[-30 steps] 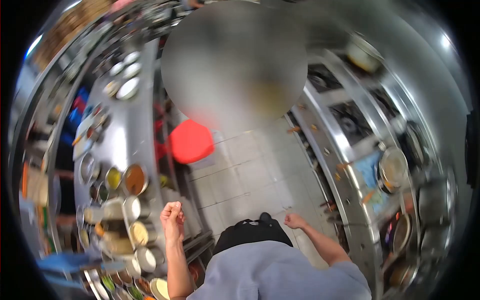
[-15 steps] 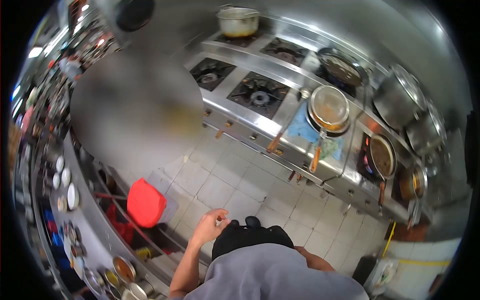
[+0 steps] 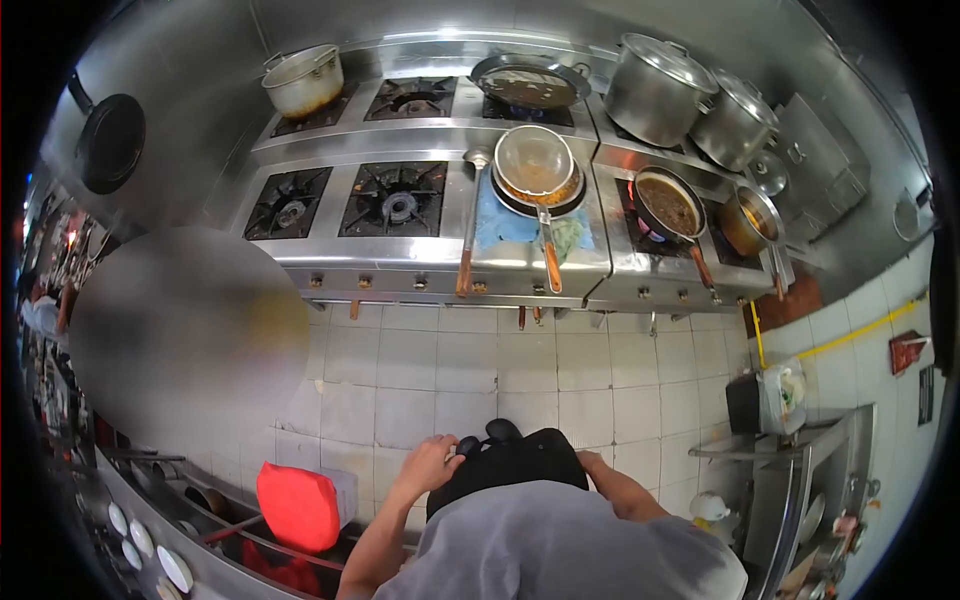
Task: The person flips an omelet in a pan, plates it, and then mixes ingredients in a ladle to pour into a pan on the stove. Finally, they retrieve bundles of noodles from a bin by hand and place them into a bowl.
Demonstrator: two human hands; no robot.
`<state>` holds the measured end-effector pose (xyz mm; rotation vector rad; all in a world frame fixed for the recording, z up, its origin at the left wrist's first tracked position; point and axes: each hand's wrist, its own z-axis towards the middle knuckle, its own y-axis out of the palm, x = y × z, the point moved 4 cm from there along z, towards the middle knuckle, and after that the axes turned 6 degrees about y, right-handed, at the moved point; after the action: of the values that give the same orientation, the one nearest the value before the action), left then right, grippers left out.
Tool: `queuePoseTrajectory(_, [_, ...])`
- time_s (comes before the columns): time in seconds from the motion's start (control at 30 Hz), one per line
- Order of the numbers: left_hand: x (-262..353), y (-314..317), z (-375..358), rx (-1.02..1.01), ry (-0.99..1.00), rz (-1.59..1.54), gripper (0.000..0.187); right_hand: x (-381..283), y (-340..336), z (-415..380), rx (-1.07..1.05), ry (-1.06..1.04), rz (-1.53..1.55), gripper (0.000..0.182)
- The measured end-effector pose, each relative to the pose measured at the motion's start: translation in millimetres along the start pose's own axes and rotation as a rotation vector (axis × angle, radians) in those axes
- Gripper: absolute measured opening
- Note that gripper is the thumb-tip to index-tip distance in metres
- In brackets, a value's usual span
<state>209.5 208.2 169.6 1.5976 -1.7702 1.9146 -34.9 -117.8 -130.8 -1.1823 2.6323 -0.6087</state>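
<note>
Beside the left hip, my left hand [image 3: 430, 466] hangs loosely with bent fingers and nothing in it, fingertips right at the black clothing [image 3: 520, 470] on my lower body. My right hand [image 3: 593, 463] is at the other hip, its fingers mostly hidden by my body. Ahead is the steel stove. On its front ledge a sieve [image 3: 534, 160] with an orange-brown handle rests over a pan, on a blue cloth [image 3: 497, 226]. A long-handled ladle [image 3: 468, 220] lies to its left. On a lit burner to the right stands a frying pan [image 3: 668, 205] of brown liquid.
At the back are a wide black pan [image 3: 530, 85], two lidded pots [image 3: 660, 90] and a battered pot [image 3: 303, 82]. A red-topped bin [image 3: 298, 508] stands at my lower left by a counter with white bowls. To the right is a metal rack [image 3: 800, 480]. A blurred patch covers the left.
My view has swung to the right, so the stove now lies straight ahead and the right-hand rack shows. My left hand has come closer to the black clothing.
</note>
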Motion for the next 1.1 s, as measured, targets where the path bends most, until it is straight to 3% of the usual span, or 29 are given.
queuePoseTrajectory(0.17, [-10, 11, 12, -0.149, 0.115, 0.07, 0.028, -2, 33, -2, 0.311, 0.021, 0.296, 0.035])
queuePoseTrajectory(0.27, [-1, 18, 13, -0.215, 0.176, 0.08, 0.028, 12, 67, -20, 0.366, -0.06, 0.486, 0.031])
queuePoseTrajectory(0.4, [10, 27, 13, -0.238, 0.206, 0.034, 0.028, 51, 147, 6, 0.392, -0.155, 0.367, 0.027])
queuePoseTrajectory(0.43, [11, 30, 14, -0.286, 0.206, 0.036, 0.03, 42, 133, -31, 0.363, -0.211, 0.263, 0.031])
queuePoseTrajectory(0.53, [11, 41, 17, -0.382, 0.222, 0.044, 0.032, 36, 142, -56, 0.449, -0.095, 0.561, 0.038])
queuePoseTrajectory(0.6, [10, 45, 21, -0.386, 0.237, 0.049, 0.028, 32, 154, -59, 0.461, -0.273, 0.773, 0.045])
queuePoseTrajectory(0.67, [14, 44, 28, -0.389, 0.26, 0.078, 0.028, 53, 209, -1, 0.452, -0.317, 0.9, 0.047])
queuePoseTrajectory(0.87, [24, 50, 53, -0.454, 0.279, 0.081, 0.026, 42, 156, -64, 0.401, -0.008, 0.834, 0.042])
queuePoseTrajectory(0.97, [33, 59, 72, -0.477, 0.312, 0.114, 0.026, 35, 123, -64, 0.275, 0.124, 1.167, 0.02])
queuePoseTrajectory(1.1, [42, 63, 101, -0.49, 0.308, 0.143, 0.027, 5, 6, -50, 0.206, 0.038, 1.386, 0.019])
